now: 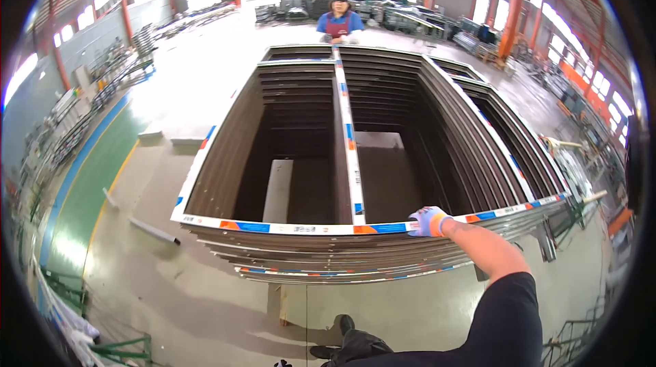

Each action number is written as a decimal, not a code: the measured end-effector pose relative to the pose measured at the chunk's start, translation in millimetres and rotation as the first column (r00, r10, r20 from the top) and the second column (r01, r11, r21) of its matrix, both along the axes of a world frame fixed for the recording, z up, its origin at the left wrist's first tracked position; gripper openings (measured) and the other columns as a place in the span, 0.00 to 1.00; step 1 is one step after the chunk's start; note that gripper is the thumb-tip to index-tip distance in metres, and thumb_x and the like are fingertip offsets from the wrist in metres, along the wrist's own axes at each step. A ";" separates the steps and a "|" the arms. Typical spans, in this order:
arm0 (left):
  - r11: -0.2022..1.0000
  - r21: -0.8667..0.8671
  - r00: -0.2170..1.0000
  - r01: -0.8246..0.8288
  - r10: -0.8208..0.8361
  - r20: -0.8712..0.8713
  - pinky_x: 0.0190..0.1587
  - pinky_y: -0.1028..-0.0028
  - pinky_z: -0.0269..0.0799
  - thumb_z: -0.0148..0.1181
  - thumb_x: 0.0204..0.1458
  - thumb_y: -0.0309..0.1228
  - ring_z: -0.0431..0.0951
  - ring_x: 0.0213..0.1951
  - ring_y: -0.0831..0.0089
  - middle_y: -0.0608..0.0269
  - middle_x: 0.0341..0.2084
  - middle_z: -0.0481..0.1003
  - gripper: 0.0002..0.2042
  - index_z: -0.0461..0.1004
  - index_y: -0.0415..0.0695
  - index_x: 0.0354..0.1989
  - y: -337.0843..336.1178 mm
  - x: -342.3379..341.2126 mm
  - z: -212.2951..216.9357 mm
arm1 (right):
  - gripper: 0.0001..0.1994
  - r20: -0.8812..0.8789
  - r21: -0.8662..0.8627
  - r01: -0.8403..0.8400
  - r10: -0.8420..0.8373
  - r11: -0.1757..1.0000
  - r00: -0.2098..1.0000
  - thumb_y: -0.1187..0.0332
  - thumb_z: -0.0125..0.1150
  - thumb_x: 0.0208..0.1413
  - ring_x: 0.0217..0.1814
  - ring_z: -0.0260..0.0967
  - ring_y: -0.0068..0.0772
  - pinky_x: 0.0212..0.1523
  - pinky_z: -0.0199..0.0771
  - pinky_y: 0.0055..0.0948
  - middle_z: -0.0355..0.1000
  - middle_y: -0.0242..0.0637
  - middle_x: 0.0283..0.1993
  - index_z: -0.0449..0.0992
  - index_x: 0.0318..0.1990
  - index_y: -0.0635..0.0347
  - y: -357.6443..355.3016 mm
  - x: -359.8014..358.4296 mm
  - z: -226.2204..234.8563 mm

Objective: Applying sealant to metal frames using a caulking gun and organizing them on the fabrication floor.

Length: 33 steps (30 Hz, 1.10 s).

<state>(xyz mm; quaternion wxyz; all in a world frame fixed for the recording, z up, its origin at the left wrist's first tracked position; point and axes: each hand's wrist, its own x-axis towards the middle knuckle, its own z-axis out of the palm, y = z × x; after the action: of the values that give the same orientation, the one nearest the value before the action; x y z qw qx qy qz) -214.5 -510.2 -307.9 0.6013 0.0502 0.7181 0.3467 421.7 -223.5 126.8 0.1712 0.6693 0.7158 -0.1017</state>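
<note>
A tall stack of large window frames (354, 182) fills the middle of the view, dark inside, with white protective film printed in blue and orange along the top one. My right hand (430, 221), in a pale purple and orange glove, is closed over the near rail of the top frame, right of its middle bar. The fingertips are partly hidden by the rail. My left hand does not show. Across the stack, a person (339, 24) in a blue shirt and dark red apron stands at the far edge, hands close to the frame.
On the floor at left lies a grey bar (154, 231). A green walkway (82, 189) with blue and yellow edge lines runs along the left side. Metal profiles (577, 169) lean at the right, and an orange column (512, 8) rises behind. My feet (345, 326) are below the near edge.
</note>
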 end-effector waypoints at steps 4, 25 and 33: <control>0.983 -0.009 0.974 0.182 -0.182 -0.138 0.26 0.68 0.66 0.52 0.61 0.46 0.73 0.27 0.68 0.57 0.32 0.78 0.17 0.73 0.45 0.46 -5.0 -3.7 -3.9 | 0.29 0.047 -0.097 0.016 -0.012 0.995 0.999 0.43 0.54 0.54 0.61 0.69 0.43 0.64 0.65 0.37 0.73 0.44 0.57 0.74 0.55 0.53 5.3 -2.8 -0.2; 0.993 0.003 0.992 0.115 -0.114 -0.051 0.18 0.70 0.56 0.51 0.60 0.47 0.64 0.16 0.73 0.58 0.25 0.79 0.18 0.75 0.47 0.46 -2.2 -5.2 2.0 | 0.26 0.032 -0.068 0.016 -0.014 0.998 0.999 0.42 0.56 0.52 0.53 0.74 0.45 0.56 0.71 0.38 0.78 0.43 0.47 0.78 0.48 0.51 1.4 0.0 1.6; 0.994 0.024 0.991 0.108 -0.106 -0.087 0.18 0.69 0.56 0.50 0.58 0.46 0.65 0.16 0.72 0.58 0.23 0.78 0.17 0.76 0.48 0.44 -5.8 -11.4 -4.3 | 0.28 0.053 -0.131 0.051 -0.045 0.990 0.998 0.40 0.54 0.52 0.58 0.71 0.42 0.61 0.67 0.35 0.75 0.43 0.54 0.77 0.50 0.52 6.0 -1.0 1.9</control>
<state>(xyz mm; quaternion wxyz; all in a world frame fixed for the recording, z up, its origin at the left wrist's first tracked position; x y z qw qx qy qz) -226.0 -516.0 -312.2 0.5867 0.1120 0.7346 0.3217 420.7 -217.5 128.6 0.2304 0.6759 0.6866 -0.1365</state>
